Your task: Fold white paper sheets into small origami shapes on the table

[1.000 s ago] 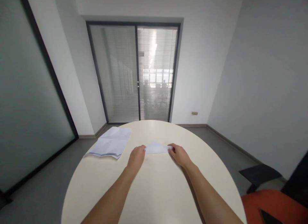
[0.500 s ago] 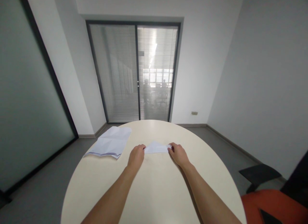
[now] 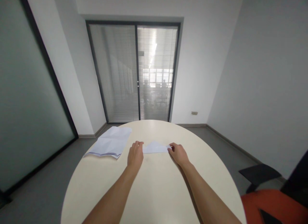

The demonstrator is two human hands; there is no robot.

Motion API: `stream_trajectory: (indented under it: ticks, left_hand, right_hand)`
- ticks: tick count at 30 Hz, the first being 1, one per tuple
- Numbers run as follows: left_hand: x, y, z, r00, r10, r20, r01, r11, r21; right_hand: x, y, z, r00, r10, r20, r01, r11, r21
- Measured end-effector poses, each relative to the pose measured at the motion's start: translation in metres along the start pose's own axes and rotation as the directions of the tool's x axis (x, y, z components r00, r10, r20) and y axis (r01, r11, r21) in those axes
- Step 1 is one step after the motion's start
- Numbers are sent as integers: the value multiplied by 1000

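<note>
Folded papers: one small white folded paper (image 3: 155,147) lies on the bench (image 3: 156,185) between the two hands, towards the far half of the round top.
Paper stacks: one loose stack of creased white sheets (image 3: 111,142) at the far left edge of the bench, well apart from the folded paper, one corner just over the rim.
Hands: two, both the person's own, bare forearms reaching in from the near edge.
Bench: one, round, cream-coloured, bare apart from the papers.
Chairs: one orange seat (image 3: 271,204) at the lower right, near the bench rim, with a dark armrest (image 3: 260,173) beyond it.
Doors: one pair of dark-framed glass sliding doors (image 3: 137,73) with blinds, straight ahead past the bench; figures behind the glass are too blurred to make out.
Other surroundings: frosted glass partition (image 3: 26,99) on the left, plain white wall on the right with a small socket plate (image 3: 194,113) low down.
In the way: nothing lies between either hand and the folded paper.
Left hand (image 3: 135,154): palm down, fingers loosely spread and flat, fingertips resting at the left end of the folded paper; it grips nothing.
Right hand (image 3: 178,153): fingers curled, fingertips pinching or pressing the right end of the folded paper; whether it truly clamps the edge or only presses it down cannot be told.
</note>
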State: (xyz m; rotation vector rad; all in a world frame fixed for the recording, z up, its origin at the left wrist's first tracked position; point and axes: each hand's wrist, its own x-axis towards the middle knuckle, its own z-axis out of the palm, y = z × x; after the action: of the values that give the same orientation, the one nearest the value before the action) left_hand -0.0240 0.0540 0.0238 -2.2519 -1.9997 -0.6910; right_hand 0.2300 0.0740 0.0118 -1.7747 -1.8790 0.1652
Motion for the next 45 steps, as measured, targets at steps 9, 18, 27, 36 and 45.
stream_trajectory:
  ticks: [9, 18, 27, 36, 45]
  left_hand:
    - [-23, 31, 13, 923, 355, 148, -324, 925, -199]
    - [-28, 29, 20, 946, 204, 254, -194, 979, -63]
    - [-29, 30, 20, 963, 181, 197, -189, 982, 22]
    - [-19, 18, 20, 993, 7, 122, -25, 990, 141]
    - [-18, 21, 18, 988, 47, 146, -70, 986, 154]
  right_hand:
    - [3, -1, 0, 1000, 9, 9, -10, 999, 41]
    - [0, -7, -2, 1000, -10, 7, 10, 1000, -15]
    - [-6, -17, -6, 983, -183, -6, 181, 976, -117]
    - [-10, -23, -6, 963, -252, 91, 261, 960, -101]
    - [-13, -32, -12, 951, -262, 162, 290, 940, -182]
